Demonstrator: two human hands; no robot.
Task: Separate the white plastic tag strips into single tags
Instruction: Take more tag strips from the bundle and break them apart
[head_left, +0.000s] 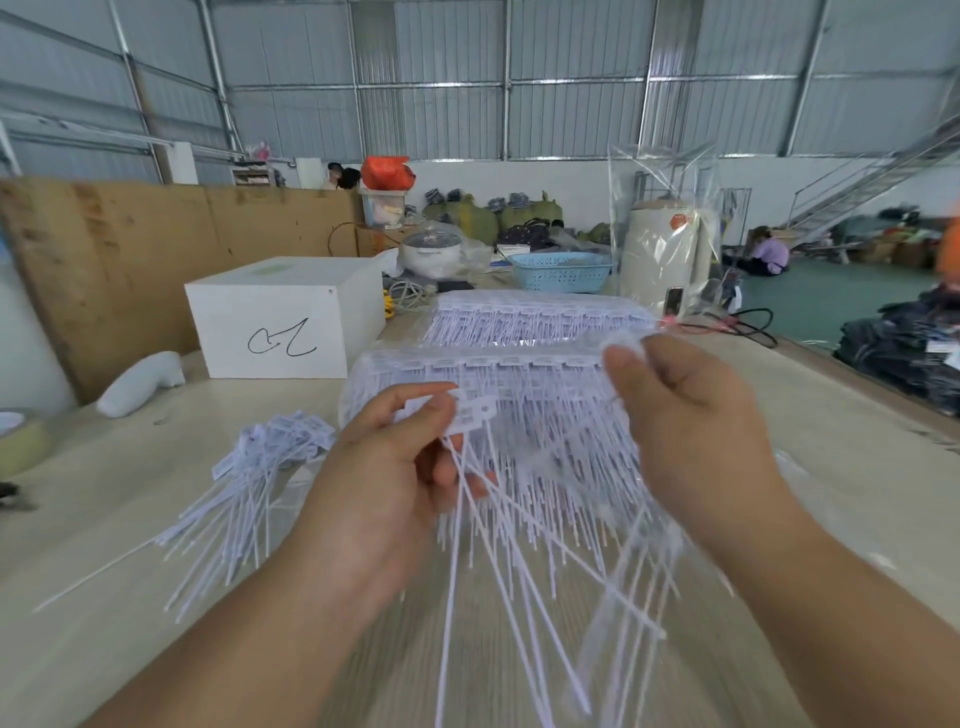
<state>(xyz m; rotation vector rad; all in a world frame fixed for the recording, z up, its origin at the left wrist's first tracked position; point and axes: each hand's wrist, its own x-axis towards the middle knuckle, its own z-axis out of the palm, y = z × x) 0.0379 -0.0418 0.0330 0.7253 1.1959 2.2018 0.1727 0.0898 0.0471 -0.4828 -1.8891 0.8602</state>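
Pinched between thumb and forefinger of the left hand (387, 483), a few white tag heads (470, 413) sit just above the knuckles, their long thin tails (498, 571) running down and toward the camera, fanning slightly to the right. The right hand (691, 415) is raised higher and farther out, fingers curled on a blurred bit of white plastic (623, 340) at the fingertips; motion blur hides exactly what it grasps, though a smeared strip (623, 587) trails below the wrist.

From the head view, the two grips stand apart, right hand up and to the right of the left, so the break line seems to lie across the heads while the tails hang roughly parallel. Judging by that, the next pull would go sideways, away from the left pinch, across the tails' long axis.

Behind both hands the unseparated strips (519, 364) lie stacked on the table (130, 519), heads in rows running left to right. Loose single tags (260, 467) are heaped just left of the left hand, nearer to it than to the right. A white box (285, 317) stands farther back.
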